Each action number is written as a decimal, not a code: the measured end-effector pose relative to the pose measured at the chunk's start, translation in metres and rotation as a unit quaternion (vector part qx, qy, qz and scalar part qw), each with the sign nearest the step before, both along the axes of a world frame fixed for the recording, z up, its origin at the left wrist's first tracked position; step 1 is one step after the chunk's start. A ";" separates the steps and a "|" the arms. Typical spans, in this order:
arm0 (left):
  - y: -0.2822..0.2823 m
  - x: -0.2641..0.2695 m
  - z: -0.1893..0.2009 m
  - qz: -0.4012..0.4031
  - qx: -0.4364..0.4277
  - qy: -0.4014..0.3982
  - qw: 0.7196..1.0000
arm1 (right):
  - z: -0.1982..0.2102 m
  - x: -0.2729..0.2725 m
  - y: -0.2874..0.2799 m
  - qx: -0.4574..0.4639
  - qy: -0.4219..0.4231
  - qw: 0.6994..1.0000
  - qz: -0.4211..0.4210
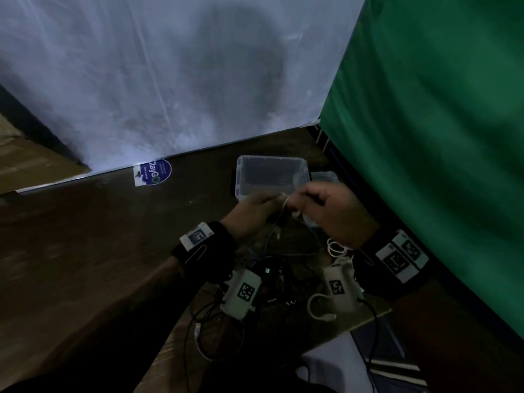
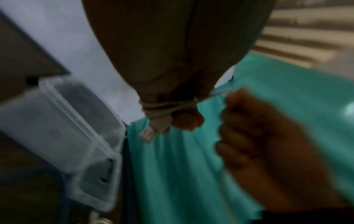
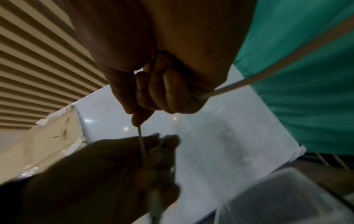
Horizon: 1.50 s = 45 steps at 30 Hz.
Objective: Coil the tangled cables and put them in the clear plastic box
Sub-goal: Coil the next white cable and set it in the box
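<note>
The clear plastic box stands open on the dark desk, hemmed by a white sheet behind and a green curtain on the right; the desk's left lies open. Just before the box, the left hand holds a white cable wound round its fingers. The right hand pinches the cable's free strand. More tangled cables lie under the wrists.
</note>
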<state>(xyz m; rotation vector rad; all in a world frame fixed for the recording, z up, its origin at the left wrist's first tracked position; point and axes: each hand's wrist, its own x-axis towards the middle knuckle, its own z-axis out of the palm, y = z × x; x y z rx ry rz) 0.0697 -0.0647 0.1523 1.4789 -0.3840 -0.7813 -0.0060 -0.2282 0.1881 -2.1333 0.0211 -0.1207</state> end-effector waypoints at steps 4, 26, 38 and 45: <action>0.000 -0.007 0.022 -0.102 -0.091 0.125 0.983 | -0.003 0.015 -0.026 0.048 -0.009 0.998 -0.025; 0.005 0.012 -0.040 0.181 -0.017 -0.013 0.983 | -0.038 -0.013 0.027 -0.096 0.081 0.986 0.113; -0.001 -0.018 -0.002 -0.055 -0.034 0.084 0.994 | -0.037 0.004 -0.020 -0.033 -0.035 0.999 -0.022; 0.008 -0.013 0.004 -0.051 -0.224 0.302 0.925 | -0.058 0.001 -0.014 0.066 0.062 0.994 -0.056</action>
